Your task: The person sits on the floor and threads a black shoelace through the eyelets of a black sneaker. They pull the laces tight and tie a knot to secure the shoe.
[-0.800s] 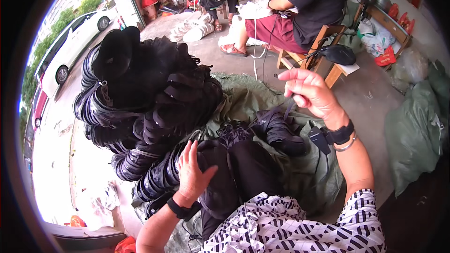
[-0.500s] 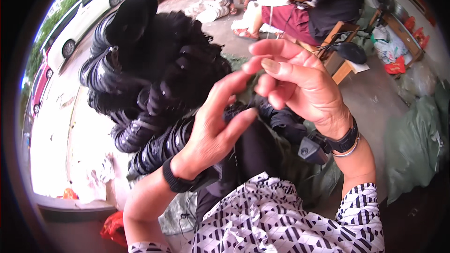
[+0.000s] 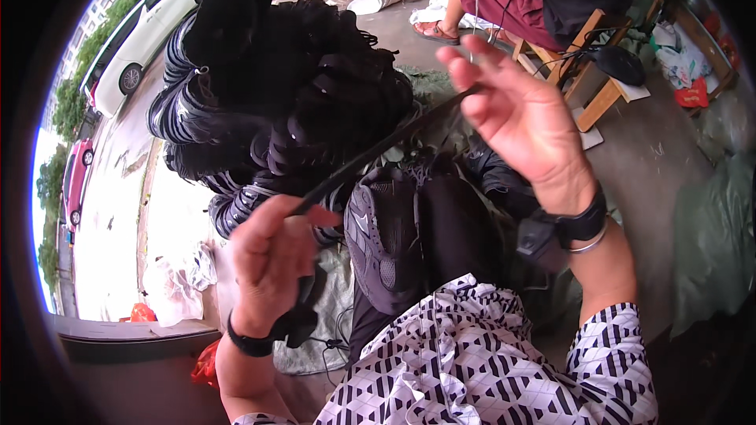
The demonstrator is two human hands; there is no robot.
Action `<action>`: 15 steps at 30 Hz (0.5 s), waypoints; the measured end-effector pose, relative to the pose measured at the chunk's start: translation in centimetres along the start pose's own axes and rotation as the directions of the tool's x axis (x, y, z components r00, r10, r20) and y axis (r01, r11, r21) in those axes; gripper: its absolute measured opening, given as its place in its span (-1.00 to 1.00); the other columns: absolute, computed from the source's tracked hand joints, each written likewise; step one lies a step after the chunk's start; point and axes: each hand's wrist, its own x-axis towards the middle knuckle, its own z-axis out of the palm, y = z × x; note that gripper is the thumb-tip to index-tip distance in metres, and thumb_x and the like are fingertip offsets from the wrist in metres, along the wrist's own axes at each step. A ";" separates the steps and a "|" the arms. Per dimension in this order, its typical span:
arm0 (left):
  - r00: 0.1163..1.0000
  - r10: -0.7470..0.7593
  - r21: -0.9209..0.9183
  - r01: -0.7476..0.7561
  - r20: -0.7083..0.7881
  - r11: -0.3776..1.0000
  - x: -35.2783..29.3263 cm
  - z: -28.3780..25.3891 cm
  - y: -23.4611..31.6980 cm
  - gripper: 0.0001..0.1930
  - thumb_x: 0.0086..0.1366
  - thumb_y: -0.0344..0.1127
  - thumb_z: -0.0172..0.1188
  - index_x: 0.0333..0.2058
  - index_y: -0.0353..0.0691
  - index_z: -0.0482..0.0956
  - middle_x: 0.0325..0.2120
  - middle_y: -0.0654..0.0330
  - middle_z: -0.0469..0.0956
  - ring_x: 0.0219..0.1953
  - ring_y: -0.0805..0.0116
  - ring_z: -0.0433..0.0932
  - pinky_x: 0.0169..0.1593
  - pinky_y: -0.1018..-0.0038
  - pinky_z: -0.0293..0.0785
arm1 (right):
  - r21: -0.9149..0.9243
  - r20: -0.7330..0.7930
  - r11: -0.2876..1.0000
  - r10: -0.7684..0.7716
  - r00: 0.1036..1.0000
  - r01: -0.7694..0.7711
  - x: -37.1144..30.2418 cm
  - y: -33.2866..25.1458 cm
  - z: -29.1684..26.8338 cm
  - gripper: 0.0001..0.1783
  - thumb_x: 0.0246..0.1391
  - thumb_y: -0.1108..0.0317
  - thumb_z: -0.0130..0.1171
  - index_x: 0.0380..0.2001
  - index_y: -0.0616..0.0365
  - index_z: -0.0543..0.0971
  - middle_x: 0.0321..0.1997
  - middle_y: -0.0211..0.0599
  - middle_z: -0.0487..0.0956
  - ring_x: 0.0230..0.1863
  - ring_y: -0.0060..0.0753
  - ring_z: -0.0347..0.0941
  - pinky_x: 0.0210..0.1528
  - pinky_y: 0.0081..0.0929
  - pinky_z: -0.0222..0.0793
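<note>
Black strip [image 3: 386,145] — between both hands' fingers [image 3: 465,76]

From the person's head, the near left hand [image 3: 276,256] and right hand [image 3: 528,126] are viewed downward, the far floor [image 3: 402,27] being included by fisheye.

The wearer has two hands [image 3: 272,264] [image 3: 529,130], two wristbands [image 3: 584,222] and one dark strip [image 3: 379,149], with two cars [image 3: 151,41] outside.

1 shoe upper [image 3: 383,248] lies on the lap [image 3: 455,232], stacked uppers [image 3: 315,102] ahead-left.
</note>
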 end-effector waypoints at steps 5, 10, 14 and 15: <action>0.822 -0.080 0.120 0.177 -0.564 0.977 -1.0 -11.8 -2.7 -0.67 0.48 -0.17 -0.08 -0.17 -0.31 0.57 -0.73 0.53 0.08 -0.68 0.76 -0.02 -0.60 0.66 -0.18 | -0.114 -0.171 0.918 -0.394 0.903 0.379 -3.6 -10.1 -5.5 -0.61 0.23 0.51 0.01 0.12 0.28 0.37 0.27 0.03 0.32 0.07 -0.33 0.45 -0.16 -0.51 0.46; 0.838 -0.004 0.366 0.244 -0.546 0.898 -4.9 -17.4 -8.3 -0.74 0.47 -0.23 -0.06 -0.18 -0.23 0.58 -0.65 0.59 0.13 -0.60 0.79 0.01 -0.53 0.70 -0.15 | -0.255 -0.150 0.922 -0.337 0.930 0.293 -9.2 -16.2 -9.7 -0.63 0.23 0.46 0.01 0.10 0.32 0.39 0.27 0.05 0.33 0.24 -0.11 0.32 -0.06 -0.44 0.44; 0.753 0.010 0.233 0.191 -0.658 0.954 -6.4 -21.1 -9.7 -0.74 0.47 -0.26 -0.07 -0.12 -0.23 0.57 -0.65 0.58 0.11 -0.62 0.80 -0.01 -0.57 0.69 -0.13 | -0.623 -0.062 0.519 -0.778 0.625 0.585 -13.6 -23.7 -9.6 -0.57 0.26 0.46 -0.04 0.18 0.34 0.33 0.35 0.06 0.24 0.33 -0.12 0.21 0.08 -0.44 0.36; 0.699 0.063 0.227 0.143 -0.712 0.963 -6.3 -22.0 -9.6 -0.73 0.47 -0.28 -0.09 -0.08 -0.23 0.56 -0.66 0.57 0.09 -0.64 0.80 -0.03 -0.60 0.69 -0.16 | -0.694 0.042 0.374 -0.831 0.554 0.615 -14.9 -26.1 -9.1 -0.54 0.28 0.46 -0.07 0.23 0.33 0.27 0.38 0.04 0.19 0.36 -0.17 0.17 0.11 -0.47 0.34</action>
